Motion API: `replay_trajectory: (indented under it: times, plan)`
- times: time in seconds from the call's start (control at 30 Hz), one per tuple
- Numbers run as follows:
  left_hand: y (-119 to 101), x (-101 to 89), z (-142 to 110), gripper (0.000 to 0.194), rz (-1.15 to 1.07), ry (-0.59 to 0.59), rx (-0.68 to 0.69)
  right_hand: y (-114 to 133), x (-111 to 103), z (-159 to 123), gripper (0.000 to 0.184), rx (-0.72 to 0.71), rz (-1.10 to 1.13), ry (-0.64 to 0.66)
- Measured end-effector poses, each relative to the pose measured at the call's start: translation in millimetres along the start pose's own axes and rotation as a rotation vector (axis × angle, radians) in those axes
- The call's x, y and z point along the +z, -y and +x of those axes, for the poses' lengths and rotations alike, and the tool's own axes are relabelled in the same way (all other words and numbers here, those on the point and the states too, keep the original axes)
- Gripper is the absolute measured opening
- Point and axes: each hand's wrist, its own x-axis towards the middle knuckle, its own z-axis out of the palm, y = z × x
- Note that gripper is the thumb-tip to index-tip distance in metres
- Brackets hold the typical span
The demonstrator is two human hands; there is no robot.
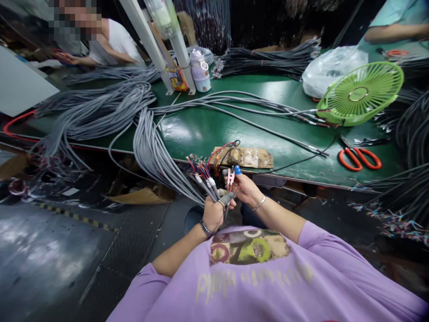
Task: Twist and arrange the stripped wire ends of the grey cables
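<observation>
My left hand [214,212] is closed around a bundle of grey cables [167,156] whose stripped ends fan out in coloured wires [201,167]. A grey wrapping [227,198] covers one of its digits. Close beside it, my right hand [247,190] is closed, with a blue cover [237,170] on one fingertip. A small pink clip-like piece [231,175] and thin reddish wires show at its fingertips; which of them it grips is unclear. Just beyond the hands, a tape-covered block [248,157] sits at the bench edge, with red and black leads by it.
More grey cables [110,103] are heaped on the green bench [187,127]. Orange-handled scissors [359,158], a green fan [360,94], a plastic bag [331,67] and a bottle [200,74] stand or lie there. Black cables [412,129] hang at right. Two people are across the bench.
</observation>
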Motion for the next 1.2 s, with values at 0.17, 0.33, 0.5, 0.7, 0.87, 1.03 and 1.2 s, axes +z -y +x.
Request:
replay_trajectory:
  times: [0.17, 0.33, 0.5, 0.7, 0.87, 1.03, 1.2]
  plan:
    - [-1.2, -0.1, -2.6, 0.023, 0.007, -0.002, 0.001, -2.1, -5.2, -3.7, 0.049, 0.017, -0.016, 0.048]
    - [-3.7, -2.4, -9.7, 0.024, 0.013, -0.002, 0.013, 2.9, -11.5, -8.0, 0.053, 0.066, -0.031, 0.128]
    - [-3.6, -3.8, -10.9, 0.021, -0.003, -0.035, 0.009, 2.3, -17.2, -4.9, 0.035, 0.002, -0.063, 0.16]
    - [-2.1, -2.6, -4.8, 0.022, -0.012, -0.046, 0.015, 0.3, -13.8, -2.5, 0.035, -0.017, -0.037, 0.119]
    - [-1.9, -1.2, -1.2, 0.022, -0.021, -0.058, -0.021, 3.2, -6.2, -2.1, 0.034, -0.007, -0.025, 0.054]
    - [-1.5, 0.0, 0.1, 0.023, -0.001, -0.056, -0.027, 2.0, -5.1, -2.2, 0.036, -0.009, -0.02, 0.045]
    - [-1.8, -4.1, -6.1, 0.023, -0.011, -0.048, -0.025, 3.2, -8.1, -6.0, 0.046, 0.035, -0.017, 0.066]
